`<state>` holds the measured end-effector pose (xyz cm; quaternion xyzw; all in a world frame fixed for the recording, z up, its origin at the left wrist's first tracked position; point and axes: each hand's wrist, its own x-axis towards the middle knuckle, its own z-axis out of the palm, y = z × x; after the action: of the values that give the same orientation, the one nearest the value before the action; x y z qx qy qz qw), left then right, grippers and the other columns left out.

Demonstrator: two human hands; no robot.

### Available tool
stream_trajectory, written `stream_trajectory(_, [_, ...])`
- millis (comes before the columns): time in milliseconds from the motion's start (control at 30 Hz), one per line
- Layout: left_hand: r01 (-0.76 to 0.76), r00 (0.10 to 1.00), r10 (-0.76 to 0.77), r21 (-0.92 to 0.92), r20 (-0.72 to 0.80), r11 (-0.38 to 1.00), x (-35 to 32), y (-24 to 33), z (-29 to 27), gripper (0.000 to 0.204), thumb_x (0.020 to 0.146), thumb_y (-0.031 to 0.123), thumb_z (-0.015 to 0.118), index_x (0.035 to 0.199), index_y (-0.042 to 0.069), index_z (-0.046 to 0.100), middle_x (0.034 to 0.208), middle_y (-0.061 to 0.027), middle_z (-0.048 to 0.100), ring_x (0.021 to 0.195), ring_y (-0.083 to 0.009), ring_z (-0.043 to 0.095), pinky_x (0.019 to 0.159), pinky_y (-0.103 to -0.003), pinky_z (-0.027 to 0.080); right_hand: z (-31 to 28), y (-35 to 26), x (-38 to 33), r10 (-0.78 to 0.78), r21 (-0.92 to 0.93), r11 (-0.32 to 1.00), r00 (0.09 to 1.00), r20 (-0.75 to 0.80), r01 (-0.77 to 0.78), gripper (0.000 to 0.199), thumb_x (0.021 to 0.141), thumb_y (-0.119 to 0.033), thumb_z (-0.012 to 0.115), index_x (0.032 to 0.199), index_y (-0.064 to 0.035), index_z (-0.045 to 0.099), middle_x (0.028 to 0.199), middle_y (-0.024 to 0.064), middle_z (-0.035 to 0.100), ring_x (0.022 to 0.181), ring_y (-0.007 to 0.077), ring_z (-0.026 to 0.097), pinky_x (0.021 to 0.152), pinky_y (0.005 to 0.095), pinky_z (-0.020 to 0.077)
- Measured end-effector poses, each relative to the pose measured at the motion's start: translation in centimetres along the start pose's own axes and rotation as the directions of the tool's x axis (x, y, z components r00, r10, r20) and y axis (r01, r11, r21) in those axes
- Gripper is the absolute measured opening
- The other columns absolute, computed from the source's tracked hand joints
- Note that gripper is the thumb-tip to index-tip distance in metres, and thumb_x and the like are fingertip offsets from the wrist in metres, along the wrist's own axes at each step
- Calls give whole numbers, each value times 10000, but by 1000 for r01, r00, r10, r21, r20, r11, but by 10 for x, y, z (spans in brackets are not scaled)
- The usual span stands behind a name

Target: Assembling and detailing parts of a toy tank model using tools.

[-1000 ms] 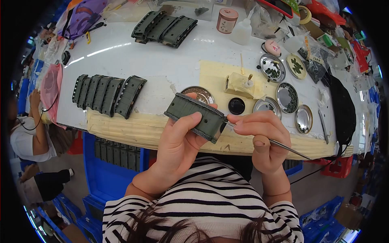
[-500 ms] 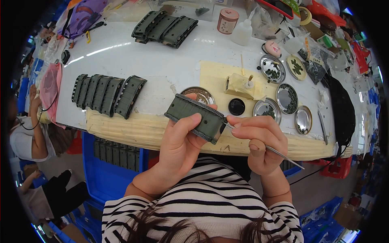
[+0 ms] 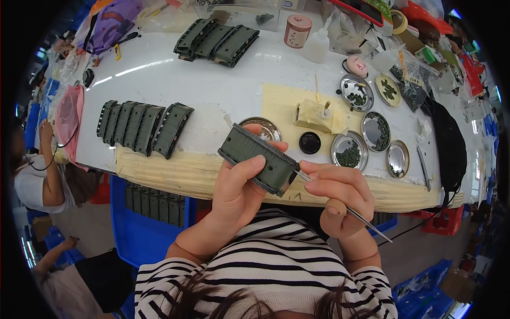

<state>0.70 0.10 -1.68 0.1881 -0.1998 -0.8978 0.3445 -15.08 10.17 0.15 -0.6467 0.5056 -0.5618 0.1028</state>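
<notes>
My left hand (image 3: 236,189) grips a dark green camouflaged plastic part (image 3: 257,159) with ridged, toothed edges and small round holes. The thumb lies on its flat face and the fingers wrap behind. My right hand (image 3: 345,192) is closed around slim metal tweezers (image 3: 373,227), whose tip meets the right end of the part. Anything tiny at that tip is too small to make out. Just beyond the part stands a round metal dish (image 3: 260,123) of small brownish bits, partly covered by my left fingers. A black round cap (image 3: 309,142) lies right of it.
Similar green parts stand in a row (image 3: 139,126) at left, in a stack (image 3: 217,41) at the back and in a blue crate (image 3: 151,236) below. Dishes of small green pieces (image 3: 349,151), a tape-wrapped block (image 3: 321,116) and a white bottle (image 3: 317,45) are to the right.
The green part has tilted slightly, its right end lower. The tweezers' rear end has shifted a little left and down; both grips stay the same. At far left, another person has moved.
</notes>
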Motion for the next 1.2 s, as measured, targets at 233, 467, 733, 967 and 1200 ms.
stream_trajectory(233, [21, 999, -20, -16, 41, 1000, 5, 0, -6, 483, 873, 69, 543, 1322, 118, 369, 1167, -204, 569, 1025, -248, 620, 820, -376, 566, 1, -2, -1, -56, -36, 998, 998, 16, 56, 225, 784, -23, 650, 1004, 21, 659, 1024, 174, 640, 949, 292, 667, 764, 330, 563])
stream_trajectory(467, [42, 998, -42, -8, 42, 999, 5, -2, -7, 502, 862, 89, 550, 1325, 124, 360, 1164, -198, 571, 1007, -246, 624, 788, -365, 573, 3, -1, -4, -54, -9, 999, 998, -15, 54, 209, 793, -4, 627, 997, 33, 653, 1008, 179, 635, 954, 304, 664, 771, 339, 564])
stream_trajectory(733, [48, 997, -44, -53, 69, 997, 7, -5, -12, 507, 858, 95, 549, 1324, 128, 354, 1147, -195, 573, 1012, -254, 618, 809, -370, 559, 7, -3, -5, -74, -31, 997, 997, -30, 73, 208, 778, 41, 591, 980, 45, 641, 1002, 189, 637, 930, 305, 668, 754, 346, 568])
stream_trajectory(967, [56, 996, -51, -75, 74, 996, 5, -5, -10, 511, 847, 90, 556, 1316, 127, 356, 1133, -194, 573, 1005, -254, 617, 831, -366, 550, 10, -3, -8, -51, -12, 999, 997, -60, 50, 189, 794, 47, 569, 971, 49, 633, 993, 200, 639, 927, 314, 668, 760, 347, 570])
stream_trajectory(1200, [25, 997, -25, 1, 67, 1000, 5, -3, -4, 506, 855, 84, 552, 1320, 122, 356, 1155, -196, 569, 1015, -254, 615, 839, -372, 549, 12, 5, -12, -111, 55, 992, 988, -106, 117, 225, 936, -140, 544, 1007, 59, 621, 997, 191, 614, 962, 338, 659, 788, 367, 562])
